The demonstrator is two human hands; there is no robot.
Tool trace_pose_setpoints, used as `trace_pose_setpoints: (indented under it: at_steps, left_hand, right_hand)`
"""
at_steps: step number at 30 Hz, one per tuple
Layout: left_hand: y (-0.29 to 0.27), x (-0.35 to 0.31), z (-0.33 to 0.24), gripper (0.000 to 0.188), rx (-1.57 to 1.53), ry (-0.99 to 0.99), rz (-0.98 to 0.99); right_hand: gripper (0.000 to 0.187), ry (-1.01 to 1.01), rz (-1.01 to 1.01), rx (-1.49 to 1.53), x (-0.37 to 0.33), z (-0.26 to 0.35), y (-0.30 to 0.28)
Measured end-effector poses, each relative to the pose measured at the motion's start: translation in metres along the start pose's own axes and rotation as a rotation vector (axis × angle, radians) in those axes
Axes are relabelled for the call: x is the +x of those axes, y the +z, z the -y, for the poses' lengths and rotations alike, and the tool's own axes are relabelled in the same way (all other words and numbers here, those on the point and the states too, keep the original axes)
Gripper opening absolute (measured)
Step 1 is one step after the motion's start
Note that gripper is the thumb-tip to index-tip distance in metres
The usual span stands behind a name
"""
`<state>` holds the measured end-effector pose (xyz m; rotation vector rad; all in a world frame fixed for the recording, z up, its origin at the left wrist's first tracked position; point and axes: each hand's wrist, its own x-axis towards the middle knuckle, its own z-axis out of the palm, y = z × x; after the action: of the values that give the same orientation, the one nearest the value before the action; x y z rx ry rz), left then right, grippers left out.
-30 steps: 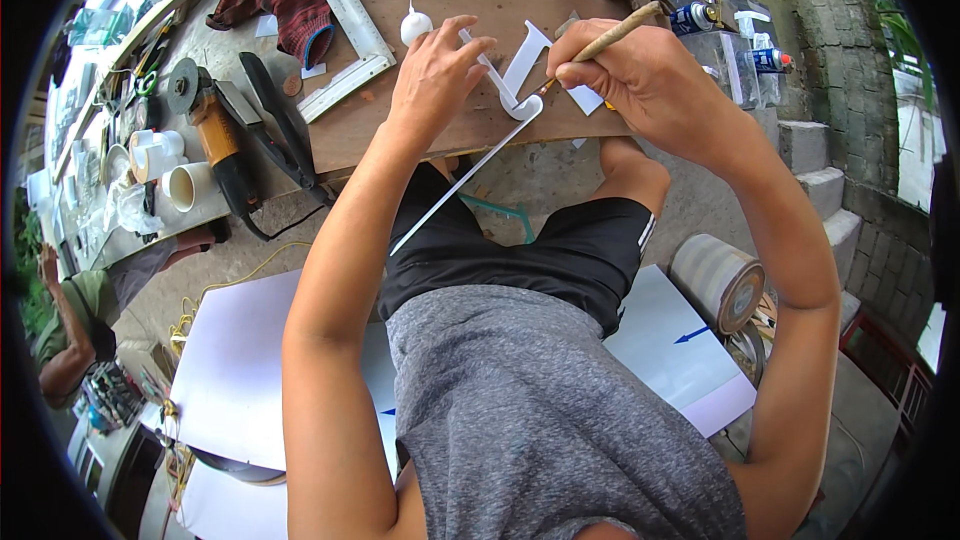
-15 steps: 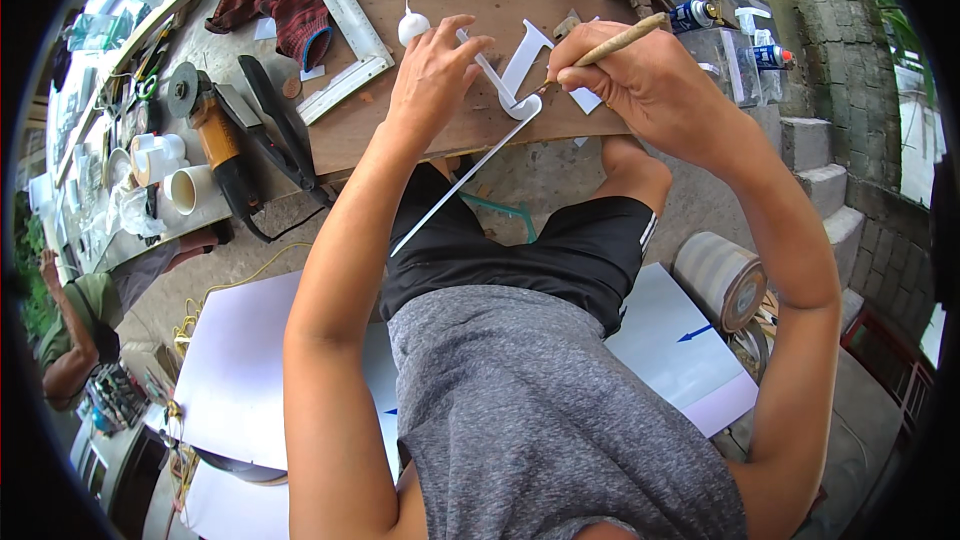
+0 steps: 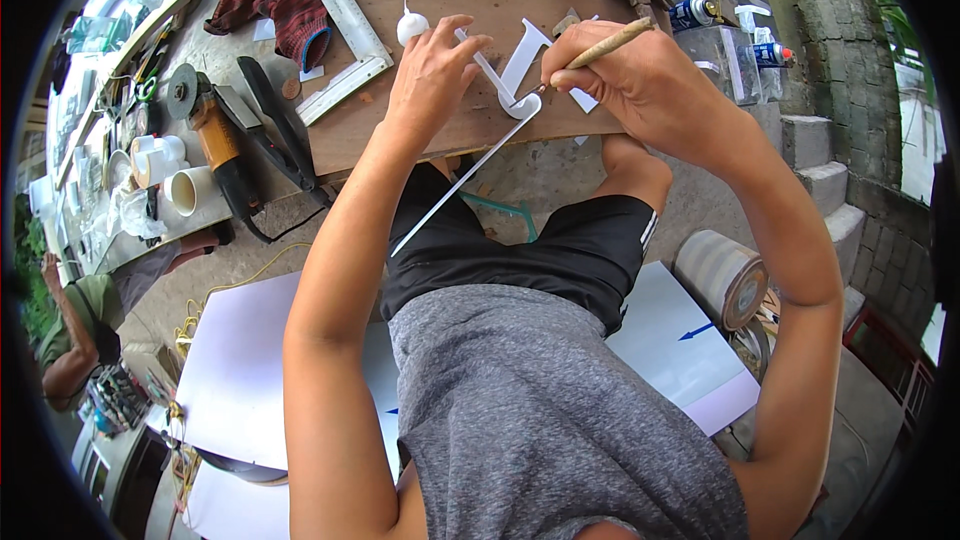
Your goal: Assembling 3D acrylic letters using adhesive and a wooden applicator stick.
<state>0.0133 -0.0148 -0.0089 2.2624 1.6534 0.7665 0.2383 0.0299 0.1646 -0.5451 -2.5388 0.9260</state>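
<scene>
White bent strip [image 3: 522, 110] sits at the table [image 3: 352, 132] front edge, tail out over the black shorts [image 3: 530, 255]. Right hand [image 3: 640, 75] clamped on a wooden-handled tool [image 3: 610, 45], tip by the bend; left hand [image 3: 428, 80] at the far end, can't tell if gripping. Risk: a bumped tail could twist the bend. Round white bottle [image 3: 411, 30], contents hidden; white cup [image 3: 184, 190], contents unclear.

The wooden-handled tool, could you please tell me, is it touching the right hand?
Touching: the head view shows the right hand gripping the wooden-handled tool, whose handle runs between the thumb and forefinger.
</scene>
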Motion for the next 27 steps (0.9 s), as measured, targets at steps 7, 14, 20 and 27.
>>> trace_pose_setpoints:
  at_steps: [7, 14, 20, 27]
  left_hand:
    - [0.000, 0.000, 0.001, 0.038, 0.003, 0.002, 0.002]
    - [0.003, 0.001, 0.001, 0.037, 0.003, 0.000, 0.000]
    - [0.003, 0.001, 0.002, 0.036, 0.007, 0.004, -0.003]
    - [0.005, 0.000, 0.002, 0.036, 0.008, 0.001, -0.006]
  right_hand:
    - [0.009, 0.022, 0.055, -0.035, -0.002, 0.000, -0.007]
    - [0.010, 0.047, 0.033, -0.027, -0.003, 0.003, -0.011]
    - [0.012, 0.071, 0.057, -0.043, -0.003, 0.007, -0.016]
    - [0.013, 0.076, 0.054, -0.054, -0.005, 0.007, -0.016]
